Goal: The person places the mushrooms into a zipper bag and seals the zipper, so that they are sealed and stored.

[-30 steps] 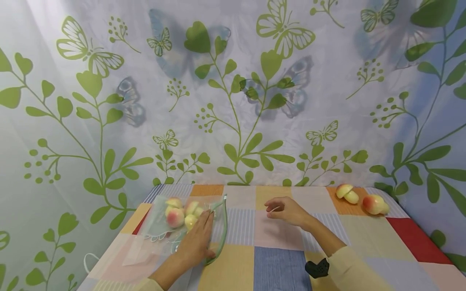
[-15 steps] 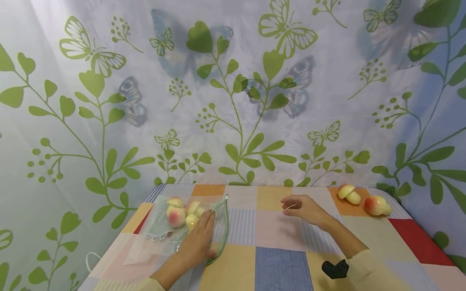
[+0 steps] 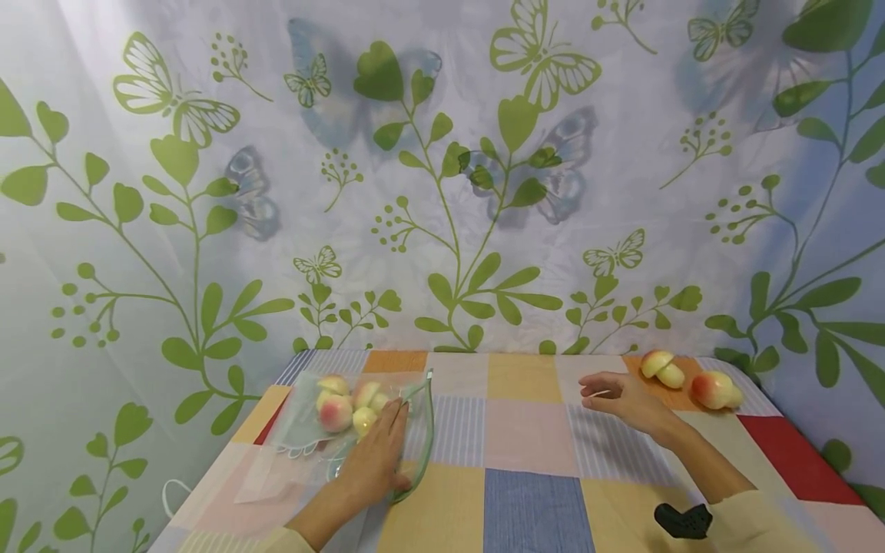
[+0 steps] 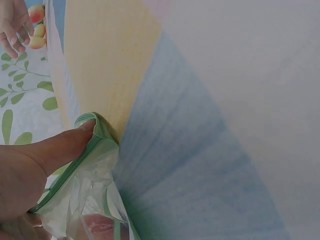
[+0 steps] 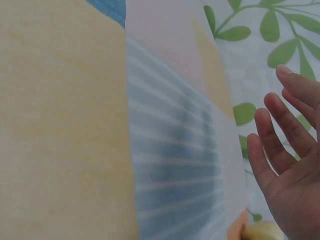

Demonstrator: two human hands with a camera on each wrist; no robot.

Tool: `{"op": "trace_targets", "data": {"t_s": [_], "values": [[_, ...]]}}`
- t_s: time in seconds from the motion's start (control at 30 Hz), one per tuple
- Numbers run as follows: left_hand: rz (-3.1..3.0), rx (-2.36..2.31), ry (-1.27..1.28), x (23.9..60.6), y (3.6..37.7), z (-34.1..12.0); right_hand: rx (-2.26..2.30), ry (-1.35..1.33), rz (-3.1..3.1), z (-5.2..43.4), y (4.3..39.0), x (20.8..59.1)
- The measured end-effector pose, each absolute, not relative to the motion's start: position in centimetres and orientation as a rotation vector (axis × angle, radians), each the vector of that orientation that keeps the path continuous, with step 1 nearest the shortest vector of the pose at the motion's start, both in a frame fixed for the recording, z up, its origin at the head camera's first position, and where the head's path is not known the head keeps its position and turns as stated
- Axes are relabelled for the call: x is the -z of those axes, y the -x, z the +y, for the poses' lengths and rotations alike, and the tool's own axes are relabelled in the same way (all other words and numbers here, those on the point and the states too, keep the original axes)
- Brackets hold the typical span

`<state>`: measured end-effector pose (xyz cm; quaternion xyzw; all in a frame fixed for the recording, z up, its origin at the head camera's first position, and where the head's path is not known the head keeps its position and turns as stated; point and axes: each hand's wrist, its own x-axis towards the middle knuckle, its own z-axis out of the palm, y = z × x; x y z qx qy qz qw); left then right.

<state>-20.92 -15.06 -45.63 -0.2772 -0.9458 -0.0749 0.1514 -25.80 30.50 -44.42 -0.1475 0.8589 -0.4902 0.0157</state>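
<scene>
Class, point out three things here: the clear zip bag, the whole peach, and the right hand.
clear zip bag (image 3: 423, 430), head view, green zip edge
whole peach (image 3: 712, 389), head view, pink skin
right hand (image 3: 622, 396), head view, back of hand

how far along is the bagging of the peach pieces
Partly done. Several peach pieces already lie inside the zip bag, which the left hand presses flat. The right hand, open and empty, is beside the loose pieces at the far right; those are left.
</scene>
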Motion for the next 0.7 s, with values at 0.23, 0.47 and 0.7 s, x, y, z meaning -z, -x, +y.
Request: {"op": "trace_targets", "data": {"t_s": [0.23, 0.47, 0.7], "values": [[-2.717, 0.223, 0.796, 45.5, 20.9, -15.0, 1.528, 0.437, 2.724, 33.4, 25.0, 44.1], [-2.727, 0.242, 0.795, 45.3, 21.0, -14.8, 1.536, 0.432, 2.793, 36.2, 24.4, 43.8], [-2.742, 0.242, 0.783, 45.4, 21.0, -14.9, 1.508, 0.38, 2.876, 38.4, 24.0, 43.1]]}}
